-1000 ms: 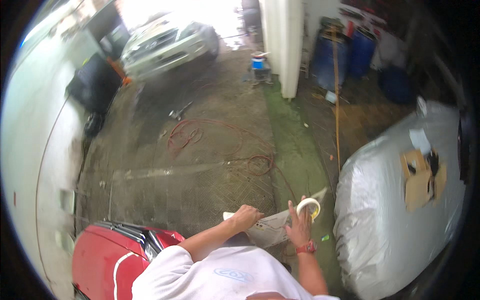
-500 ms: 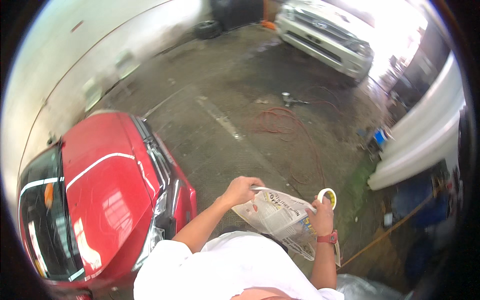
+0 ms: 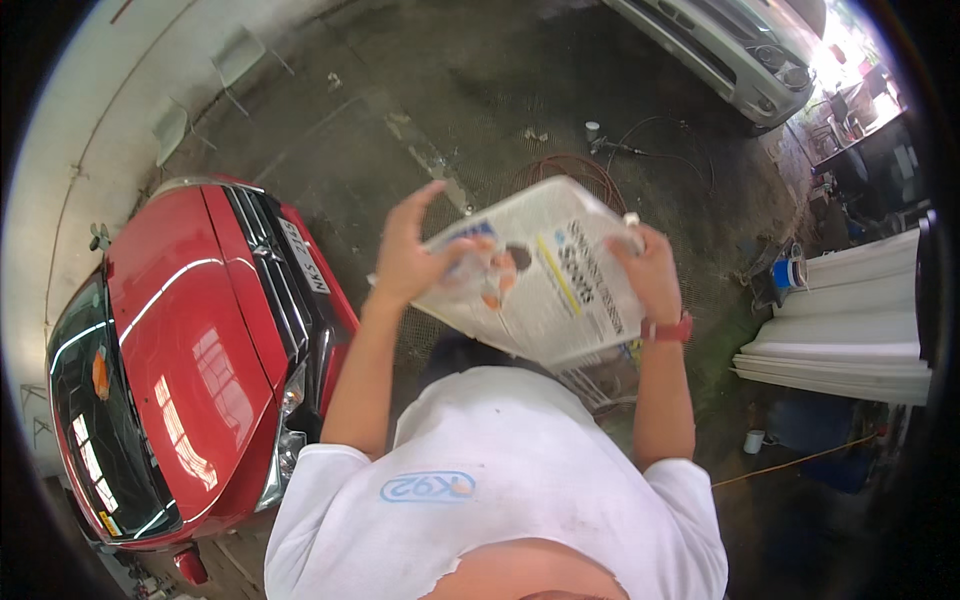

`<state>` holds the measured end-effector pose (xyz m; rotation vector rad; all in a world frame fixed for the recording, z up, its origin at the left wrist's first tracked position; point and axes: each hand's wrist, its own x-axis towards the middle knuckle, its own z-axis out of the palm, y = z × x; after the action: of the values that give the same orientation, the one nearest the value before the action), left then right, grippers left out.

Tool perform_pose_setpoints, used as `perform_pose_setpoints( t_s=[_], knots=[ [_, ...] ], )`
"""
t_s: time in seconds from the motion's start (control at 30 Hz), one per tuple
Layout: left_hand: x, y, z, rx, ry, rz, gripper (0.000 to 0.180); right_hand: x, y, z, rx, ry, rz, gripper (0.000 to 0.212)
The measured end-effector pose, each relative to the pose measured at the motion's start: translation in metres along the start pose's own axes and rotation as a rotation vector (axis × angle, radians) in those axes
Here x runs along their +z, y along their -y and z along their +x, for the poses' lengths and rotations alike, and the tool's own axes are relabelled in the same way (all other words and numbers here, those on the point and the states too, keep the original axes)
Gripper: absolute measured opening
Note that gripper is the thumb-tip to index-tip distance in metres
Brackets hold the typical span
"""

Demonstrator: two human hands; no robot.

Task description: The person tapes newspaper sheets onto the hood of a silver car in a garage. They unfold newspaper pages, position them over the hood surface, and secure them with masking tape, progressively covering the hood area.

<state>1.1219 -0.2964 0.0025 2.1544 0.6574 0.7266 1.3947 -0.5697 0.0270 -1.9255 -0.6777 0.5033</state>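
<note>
A folded newspaper [image 3: 545, 285] with colour pictures and print is held up in front of my chest. My right hand [image 3: 648, 270] grips its right edge, thumb on the facing page. A small white piece [image 3: 632, 219], perhaps the rim of a tape roll, shows at those fingers; the rest of it is hidden. At the paper's left side, my left hand [image 3: 408, 250] is slightly blurred, its fingers spread upward and its thumb over the page. A red watch [image 3: 668, 328] is on my right wrist.
A red car [image 3: 190, 340] stands close on my left, a silver vehicle [image 3: 715, 60] at the far right. A reddish hose [image 3: 575, 170] and a spray gun [image 3: 600, 142] lie on the floor ahead. White draped sheeting [image 3: 840, 320] and a white cup [image 3: 754, 441] are to the right.
Both hands and the newspaper have come up. The paper has turned to show another page, and my left hand has let go of its edge. The tape roll at my right hand is now mostly hidden.
</note>
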Motion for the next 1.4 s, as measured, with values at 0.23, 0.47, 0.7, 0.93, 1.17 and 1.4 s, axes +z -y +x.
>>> perform_pose_setpoints(
  t_s=[0.23,0.47,0.7,0.93,1.17,1.4],
  knots=[
    [-0.013,0.189,0.04,-0.538,-0.472,-0.364,0.102,0.026,0.045,0.196,0.025,-0.001,0.135,0.029],
    [-0.032,0.312,0.182,-0.823,-0.101,-0.971,0.041,0.096,0.084,0.378,0.08,-0.042,0.344,0.035],
    [-0.089,0.357,0.348,-0.735,-0.018,-0.71,0.048,0.145,0.113,0.519,0.11,-0.177,0.351,0.041],
    [-0.101,0.371,0.521,-0.529,-0.422,0.067,0.077,0.2,0.149,0.624,-0.098,-0.19,0.074,0.03],
    [-0.105,0.242,0.717,0.37,-0.03,0.137,0.072,0.296,0.188,0.722,-0.362,0.09,-0.058,0.021],
    [-0.071,0.273,0.926,0.048,0.26,-0.126,0.016,0.284,0.192,0.893,-0.322,0.221,-0.179,0.042]
  ],
)
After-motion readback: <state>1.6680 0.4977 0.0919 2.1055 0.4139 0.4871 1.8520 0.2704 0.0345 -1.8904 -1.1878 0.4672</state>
